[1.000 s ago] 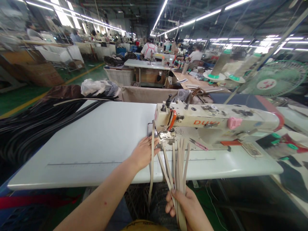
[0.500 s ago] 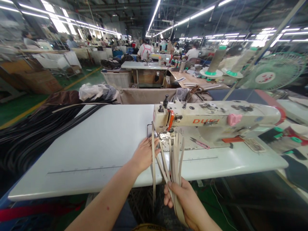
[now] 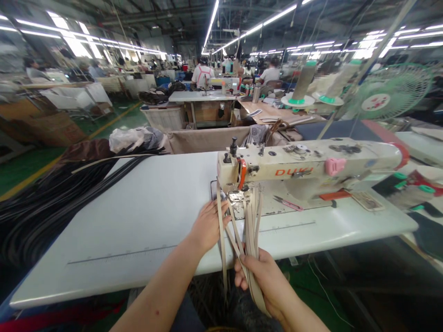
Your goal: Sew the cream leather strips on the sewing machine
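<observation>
My left hand (image 3: 207, 226) lies flat on the machine bed just left of the presser foot (image 3: 238, 197), fingers stretched out. One beige strip (image 3: 221, 235) crosses over its fingers and hangs past the table's front edge. Another narrow strip runs from beside its thumb down to my right hand (image 3: 258, 272). That hand is closed around a bundle of beige strips (image 3: 251, 230) at the table edge. Their far ends fan out on the bed under the sewing machine (image 3: 301, 170). Whether the left fingertips press on a strip is hard to make out.
Pink-handled thread snips (image 3: 288, 203) lie on the bed right of the strips. Black strips (image 3: 44, 207) are heaped left of the white table (image 3: 138, 221). Thread cones (image 3: 303, 83) and a green fan (image 3: 391, 97) stand behind. Other people sit at machines farther off.
The view has shifted slightly. Both hands keep nearly the same place by the machine, and the right still grips the bundle of strips.
</observation>
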A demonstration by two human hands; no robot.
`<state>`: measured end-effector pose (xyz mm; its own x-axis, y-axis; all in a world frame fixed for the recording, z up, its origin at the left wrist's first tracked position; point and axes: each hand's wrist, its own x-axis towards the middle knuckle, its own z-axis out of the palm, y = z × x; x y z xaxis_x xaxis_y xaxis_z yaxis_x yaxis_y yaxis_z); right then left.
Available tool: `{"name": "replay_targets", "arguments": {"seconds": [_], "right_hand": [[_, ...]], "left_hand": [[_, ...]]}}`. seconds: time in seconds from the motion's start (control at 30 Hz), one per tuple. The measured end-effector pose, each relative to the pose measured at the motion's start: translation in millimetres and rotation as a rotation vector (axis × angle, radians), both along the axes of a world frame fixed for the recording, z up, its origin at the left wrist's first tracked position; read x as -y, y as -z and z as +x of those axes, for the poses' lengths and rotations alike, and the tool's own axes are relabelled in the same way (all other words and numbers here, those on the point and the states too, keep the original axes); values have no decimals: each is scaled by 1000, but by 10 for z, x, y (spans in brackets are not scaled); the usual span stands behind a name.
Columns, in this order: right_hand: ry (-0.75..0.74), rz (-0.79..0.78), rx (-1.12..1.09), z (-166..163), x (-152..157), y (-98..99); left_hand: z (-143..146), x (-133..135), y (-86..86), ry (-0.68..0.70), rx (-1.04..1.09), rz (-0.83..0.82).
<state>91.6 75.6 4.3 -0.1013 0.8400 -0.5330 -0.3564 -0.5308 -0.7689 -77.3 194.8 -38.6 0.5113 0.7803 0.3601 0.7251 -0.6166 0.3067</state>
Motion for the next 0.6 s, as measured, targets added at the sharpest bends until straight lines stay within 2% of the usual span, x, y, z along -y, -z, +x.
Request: {"name": "replay_targets", "arguments": {"seconds": [0.2, 0.3, 0.6], "right_hand": [[54, 22, -43, -19, -57, -2], [27, 28, -64, 8, -46, 6], [3, -4, -33, 121, 180, 10]], "left_hand": [[-2, 7, -23, 8, -6, 3], [0, 12, -26, 11, -6, 13], [6, 12, -25, 3, -25, 4]]}}
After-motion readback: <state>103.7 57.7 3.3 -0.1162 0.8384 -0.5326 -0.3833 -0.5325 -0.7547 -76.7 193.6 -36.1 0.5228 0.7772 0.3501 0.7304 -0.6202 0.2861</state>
